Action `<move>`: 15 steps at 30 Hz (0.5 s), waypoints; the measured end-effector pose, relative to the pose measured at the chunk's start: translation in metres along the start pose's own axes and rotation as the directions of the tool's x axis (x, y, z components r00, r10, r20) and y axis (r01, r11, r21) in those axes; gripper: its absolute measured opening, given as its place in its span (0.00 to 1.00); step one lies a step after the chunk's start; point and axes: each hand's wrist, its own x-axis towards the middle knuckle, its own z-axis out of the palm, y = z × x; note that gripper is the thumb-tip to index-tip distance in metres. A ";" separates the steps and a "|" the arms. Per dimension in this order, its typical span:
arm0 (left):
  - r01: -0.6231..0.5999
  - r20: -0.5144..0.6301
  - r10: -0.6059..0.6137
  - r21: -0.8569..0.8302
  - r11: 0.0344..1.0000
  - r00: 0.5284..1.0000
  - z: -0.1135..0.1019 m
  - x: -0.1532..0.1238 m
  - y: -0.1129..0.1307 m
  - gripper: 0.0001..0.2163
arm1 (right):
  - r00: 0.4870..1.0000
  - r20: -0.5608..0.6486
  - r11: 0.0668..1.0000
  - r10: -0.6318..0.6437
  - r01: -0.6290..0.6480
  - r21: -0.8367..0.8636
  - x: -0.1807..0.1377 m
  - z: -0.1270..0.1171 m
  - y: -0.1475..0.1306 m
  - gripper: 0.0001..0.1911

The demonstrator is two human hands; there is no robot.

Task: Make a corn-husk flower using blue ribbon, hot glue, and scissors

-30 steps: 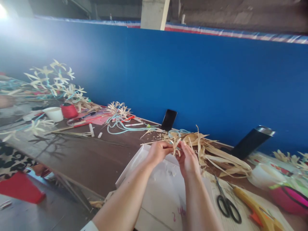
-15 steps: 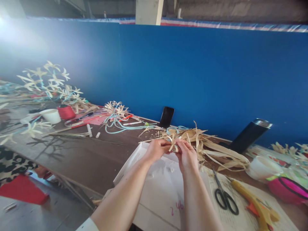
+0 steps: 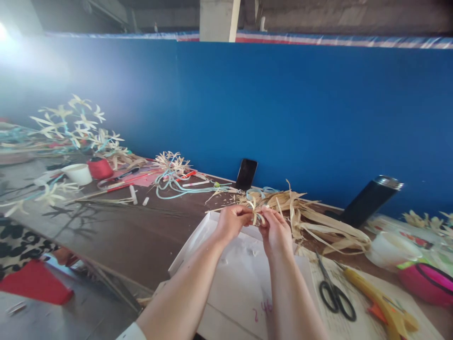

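Observation:
Above a shallow white box (image 3: 191, 244), my left hand (image 3: 230, 225) and my right hand (image 3: 276, 232) meet at a small pale husk flower (image 3: 254, 211). The left fingertips pinch its one side, while the right thumb and fingers close on the other side. Thin curled petals stick up and down between the hands; its centre is partly hidden by fingers. Dry corn husks (image 3: 320, 221) lie just behind and to the right of my right hand. Black-handled scissors (image 3: 336, 293) and a yellow glue gun (image 3: 380, 300) rest on printed paper beside my right forearm.
A phone (image 3: 247, 174) leans against the blue partition (image 3: 300, 108). A black flask (image 3: 371, 200) tilts at the right, near a white cup (image 3: 391, 250) and pink pouch (image 3: 430, 283). Finished-looking husk flowers (image 3: 85, 123), red thread (image 3: 99, 168) and blue stems (image 3: 177, 192) are at left.
The view has shifted slightly, so the table things appear a little lower and farther right. Both hands keep hold of the husk flower, whose petals have turned a little.

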 end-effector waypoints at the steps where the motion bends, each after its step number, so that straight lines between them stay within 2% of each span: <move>1: -0.004 0.000 0.004 -0.007 1.000 1.000 0.000 0.001 -0.001 0.10 | 1.000 0.005 1.000 0.006 -0.006 0.005 0.000 0.000 0.000 0.12; 10: -0.002 -0.010 0.001 -0.050 0.999 1.000 -0.001 0.006 -0.010 0.12 | 1.000 0.014 0.999 0.028 -0.028 0.017 -0.002 0.003 0.002 0.14; 15: -0.003 0.063 0.004 -0.018 1.000 0.998 -0.003 0.006 -0.010 0.13 | 0.998 0.002 0.998 0.066 -0.066 -0.011 0.001 -0.001 -0.002 0.17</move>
